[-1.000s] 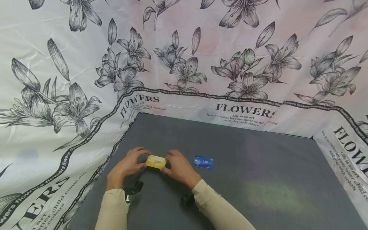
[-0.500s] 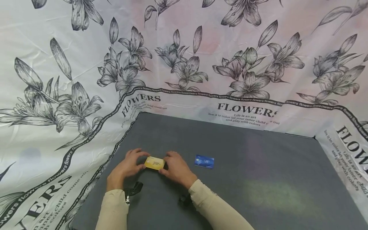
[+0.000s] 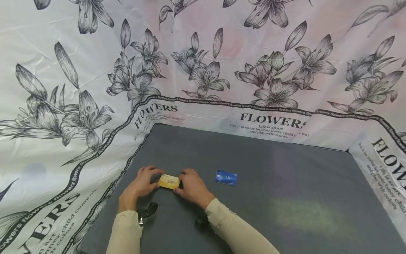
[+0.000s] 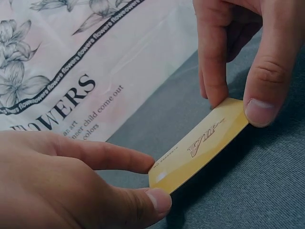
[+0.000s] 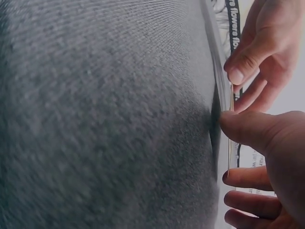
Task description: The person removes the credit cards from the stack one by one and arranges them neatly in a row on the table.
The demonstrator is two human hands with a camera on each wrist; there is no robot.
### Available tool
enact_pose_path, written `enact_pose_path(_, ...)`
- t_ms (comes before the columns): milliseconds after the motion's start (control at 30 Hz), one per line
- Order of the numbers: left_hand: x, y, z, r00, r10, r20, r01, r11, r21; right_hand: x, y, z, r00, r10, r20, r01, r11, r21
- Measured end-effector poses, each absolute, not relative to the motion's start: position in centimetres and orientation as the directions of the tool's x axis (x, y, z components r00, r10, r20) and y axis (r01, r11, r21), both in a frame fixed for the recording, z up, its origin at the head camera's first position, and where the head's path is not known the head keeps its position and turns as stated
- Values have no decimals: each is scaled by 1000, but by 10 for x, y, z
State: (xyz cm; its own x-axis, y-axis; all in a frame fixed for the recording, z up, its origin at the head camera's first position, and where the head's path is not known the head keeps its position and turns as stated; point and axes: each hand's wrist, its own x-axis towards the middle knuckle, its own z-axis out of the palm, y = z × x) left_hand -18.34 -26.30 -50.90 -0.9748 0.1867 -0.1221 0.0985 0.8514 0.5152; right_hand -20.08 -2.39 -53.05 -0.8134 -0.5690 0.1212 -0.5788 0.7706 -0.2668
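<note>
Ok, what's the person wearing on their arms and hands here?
Both arms are in long, plain beige sleeves: left sleeve, right sleeve. The left hand and right hand are bare, with no gloves or rings visible. A black strap sits at the left wrist, and a dark mount at the right.

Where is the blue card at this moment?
In the head view the blue card lies flat on the grey mat, just to the right of the right hand, apart from it and from the gold card both hands pinch.
</note>
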Motion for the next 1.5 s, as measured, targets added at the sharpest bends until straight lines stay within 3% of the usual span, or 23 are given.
enact_pose_path(1500,-179,-264,-522,-990,112,-90,58,882,467,-195,-36,-540,-858,-498,123,-509,795,-330)
